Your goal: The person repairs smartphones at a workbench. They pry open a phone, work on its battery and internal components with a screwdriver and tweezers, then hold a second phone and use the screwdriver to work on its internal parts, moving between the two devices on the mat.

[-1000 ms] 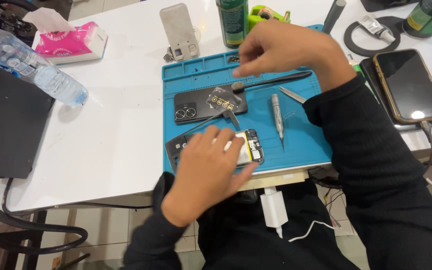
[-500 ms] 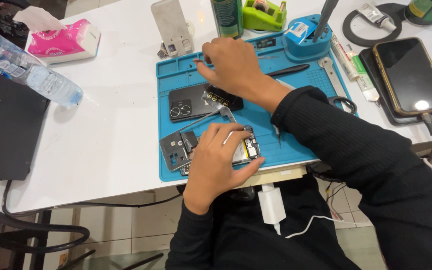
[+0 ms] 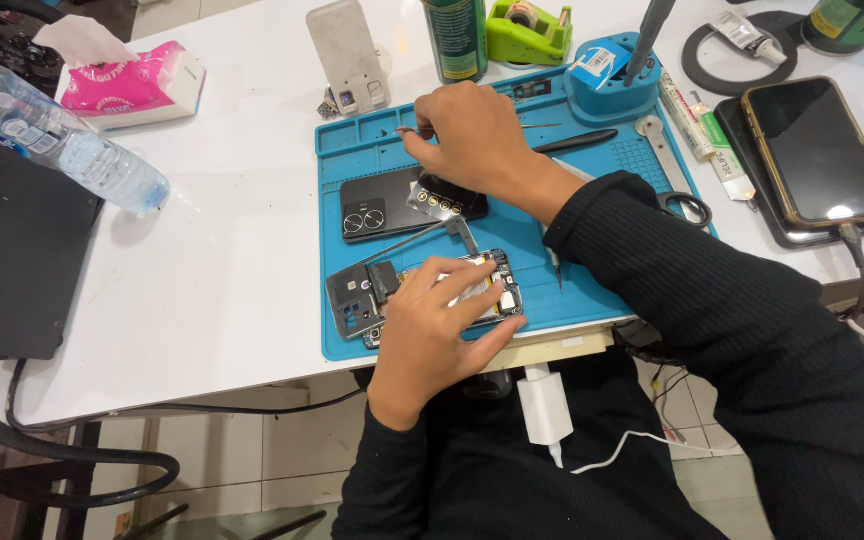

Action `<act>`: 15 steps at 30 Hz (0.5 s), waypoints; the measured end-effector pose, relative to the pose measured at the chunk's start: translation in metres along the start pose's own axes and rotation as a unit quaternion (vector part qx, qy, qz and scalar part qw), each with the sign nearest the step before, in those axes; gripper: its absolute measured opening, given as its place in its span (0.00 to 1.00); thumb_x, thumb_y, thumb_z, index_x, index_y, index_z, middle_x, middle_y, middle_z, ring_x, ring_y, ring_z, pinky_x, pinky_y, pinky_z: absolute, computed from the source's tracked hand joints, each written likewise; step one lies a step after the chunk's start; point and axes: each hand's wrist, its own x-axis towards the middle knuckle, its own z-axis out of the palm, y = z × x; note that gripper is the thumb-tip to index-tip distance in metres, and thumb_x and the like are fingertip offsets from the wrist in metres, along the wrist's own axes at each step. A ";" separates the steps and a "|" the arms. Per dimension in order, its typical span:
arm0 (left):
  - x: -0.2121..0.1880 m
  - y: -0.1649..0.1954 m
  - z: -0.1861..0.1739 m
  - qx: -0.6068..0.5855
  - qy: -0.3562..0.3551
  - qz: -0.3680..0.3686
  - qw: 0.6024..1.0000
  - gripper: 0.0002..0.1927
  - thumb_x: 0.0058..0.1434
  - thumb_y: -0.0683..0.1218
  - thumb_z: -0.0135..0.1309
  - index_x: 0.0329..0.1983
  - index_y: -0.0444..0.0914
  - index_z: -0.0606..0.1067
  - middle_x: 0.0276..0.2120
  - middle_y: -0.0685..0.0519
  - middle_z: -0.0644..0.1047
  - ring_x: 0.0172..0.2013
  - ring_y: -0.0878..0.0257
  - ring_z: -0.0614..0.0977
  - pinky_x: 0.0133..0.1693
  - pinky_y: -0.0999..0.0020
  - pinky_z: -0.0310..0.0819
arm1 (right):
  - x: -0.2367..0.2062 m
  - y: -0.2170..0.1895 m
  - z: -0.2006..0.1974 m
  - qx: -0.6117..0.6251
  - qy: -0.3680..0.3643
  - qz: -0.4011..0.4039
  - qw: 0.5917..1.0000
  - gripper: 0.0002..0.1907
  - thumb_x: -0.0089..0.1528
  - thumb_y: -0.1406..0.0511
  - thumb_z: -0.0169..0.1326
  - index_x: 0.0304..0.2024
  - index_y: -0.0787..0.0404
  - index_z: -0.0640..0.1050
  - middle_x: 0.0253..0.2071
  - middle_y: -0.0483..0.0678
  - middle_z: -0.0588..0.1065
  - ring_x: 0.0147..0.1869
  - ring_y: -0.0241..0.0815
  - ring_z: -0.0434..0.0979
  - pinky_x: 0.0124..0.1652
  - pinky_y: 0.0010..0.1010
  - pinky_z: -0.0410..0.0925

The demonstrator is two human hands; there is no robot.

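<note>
My left hand (image 3: 432, 325) lies flat on an opened phone (image 3: 497, 290) at the front of a blue work mat (image 3: 352, 150), fingers spread over its exposed inside. A grey inner frame piece (image 3: 350, 300) sits just left of that hand. My right hand (image 3: 477, 140) reaches across to the mat's upper left, its fingers pinched on a thin metal tool (image 3: 407, 130) whose tip sticks out to the left. Below that hand lie a black back cover with camera rings (image 3: 377, 212) and a small metal plate with gold dots (image 3: 442, 200).
On the mat's far side stand a blue tool holder (image 3: 607, 85) and a black pen-shaped tool (image 3: 577, 142). A green can (image 3: 457, 40), green tape dispenser (image 3: 527, 30) and phone stand (image 3: 347, 50) are behind. A water bottle (image 3: 62, 140) and pink tissue pack (image 3: 132, 85) lie left, a charging phone (image 3: 817, 150) right.
My right hand has moved left along the top of the mat, from above the mat's right part to its upper left. My left hand stays on the opened phone.
</note>
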 end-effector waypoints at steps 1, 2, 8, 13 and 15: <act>0.000 -0.001 0.001 0.001 0.007 0.008 1.000 0.17 0.53 0.52 0.71 0.40 0.38 0.82 0.47 0.52 0.82 0.48 0.57 0.81 0.45 0.61 0.75 | 0.000 0.000 0.000 0.003 0.000 -0.001 1.000 0.15 0.59 0.59 0.62 0.25 0.64 0.81 0.24 0.54 0.78 0.26 0.55 0.78 0.28 0.44 0.70; 0.000 -0.003 0.001 0.001 0.013 0.017 1.000 0.17 0.53 0.52 0.71 0.40 0.39 0.81 0.47 0.52 0.82 0.49 0.57 0.81 0.46 0.61 0.76 | 0.001 0.001 0.000 0.006 0.001 -0.002 1.000 0.15 0.59 0.59 0.62 0.25 0.64 0.80 0.24 0.54 0.78 0.26 0.55 0.78 0.29 0.44 0.70; 0.000 -0.003 0.004 0.025 -0.004 0.018 1.000 0.16 0.52 0.53 0.72 0.37 0.40 0.82 0.47 0.53 0.83 0.48 0.58 0.81 0.42 0.62 0.73 | 0.004 0.007 -0.002 -0.013 0.028 -0.031 0.999 0.14 0.58 0.59 0.63 0.24 0.62 0.81 0.23 0.53 0.78 0.27 0.54 0.78 0.28 0.43 0.70; 0.001 0.002 0.001 -0.016 0.010 0.000 1.000 0.14 0.51 0.49 0.68 0.38 0.39 0.82 0.48 0.52 0.82 0.49 0.56 0.81 0.44 0.60 0.74 | 0.008 0.015 -0.010 0.010 0.038 0.004 0.999 0.15 0.61 0.58 0.64 0.26 0.62 0.82 0.20 0.51 0.76 0.23 0.50 0.77 0.26 0.39 0.69; 0.002 0.004 -0.001 -0.029 0.014 -0.008 0.999 0.12 0.51 0.47 0.65 0.37 0.38 0.82 0.49 0.51 0.82 0.50 0.55 0.81 0.46 0.60 0.74 | 0.009 0.020 -0.014 0.011 0.052 0.007 0.999 0.15 0.61 0.58 0.64 0.26 0.62 0.82 0.20 0.51 0.76 0.22 0.49 0.77 0.25 0.38 0.68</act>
